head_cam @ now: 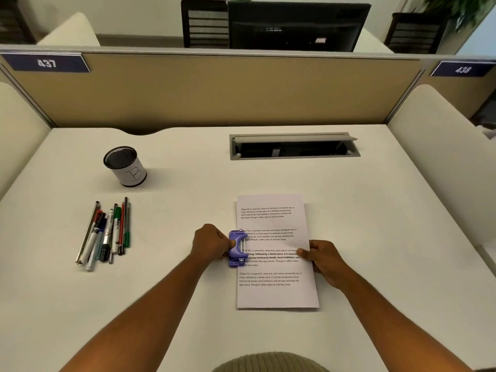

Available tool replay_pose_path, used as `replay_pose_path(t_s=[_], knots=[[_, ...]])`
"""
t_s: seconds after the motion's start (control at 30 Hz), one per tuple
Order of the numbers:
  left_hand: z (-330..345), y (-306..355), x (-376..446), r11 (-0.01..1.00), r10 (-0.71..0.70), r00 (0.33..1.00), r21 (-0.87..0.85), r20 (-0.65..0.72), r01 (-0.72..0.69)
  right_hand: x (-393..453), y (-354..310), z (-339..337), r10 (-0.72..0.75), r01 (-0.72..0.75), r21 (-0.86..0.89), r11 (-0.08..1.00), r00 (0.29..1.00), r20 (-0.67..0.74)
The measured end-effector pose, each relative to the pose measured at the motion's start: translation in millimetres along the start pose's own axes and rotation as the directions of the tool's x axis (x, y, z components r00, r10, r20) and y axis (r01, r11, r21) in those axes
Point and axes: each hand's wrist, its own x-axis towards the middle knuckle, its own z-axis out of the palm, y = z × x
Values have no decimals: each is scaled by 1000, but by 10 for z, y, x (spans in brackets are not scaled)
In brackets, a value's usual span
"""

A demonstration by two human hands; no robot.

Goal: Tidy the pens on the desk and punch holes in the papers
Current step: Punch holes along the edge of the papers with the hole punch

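Note:
A printed sheet of paper (276, 291) lies on the white desk, a little right of centre. A purple hole punch (237, 248) sits over the middle of its left edge. My left hand (210, 244) grips the punch from the left, thumb on its top. My right hand (326, 260) pinches the paper's right edge, thumb on the sheet. Several pens and markers (106, 234) lie side by side on the desk at the left. Behind them stands a black mesh pen cup (124, 166) with a white label marked "B"; nothing shows inside it.
A grey cable hatch (294, 146) is sunk into the desk behind the paper, its lid open. A tan partition (214, 87) closes the back of the desk. White side panels flank it left and right.

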Motion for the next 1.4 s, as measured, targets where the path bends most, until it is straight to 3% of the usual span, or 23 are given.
replay_pose_path(t_s=[0.53, 0.87, 0.97, 1.1, 1.23, 1.4], knots=[[141, 6, -197, 980, 89, 990, 185, -114, -67, -147, -43, -78, -16, 14, -21, 1000, 999, -52], [178, -123, -159, 981, 143, 977, 154, -160, -119, -197, -25, -309, -41, 40, -15, 999, 995, -88], [172, -48, -163, 984, 170, 942, 92, -290, -150, -193, -84, -401, -71, 69, -21, 997, 993, -99], [251, 214, -258, 942, 287, 852, -31, -438, -333, -193, -196, -518, -116, 114, -28, 993, 987, -109], [431, 571, -411, 887, 272, 906, -282, -324, -366, -188, -333, -613, -176, 174, -34, 984, 980, -90], [627, 819, -426, 861, 227, 971, -450, -79, -237, -211, -518, -723, -248, 250, 35, 968, 967, -53]])
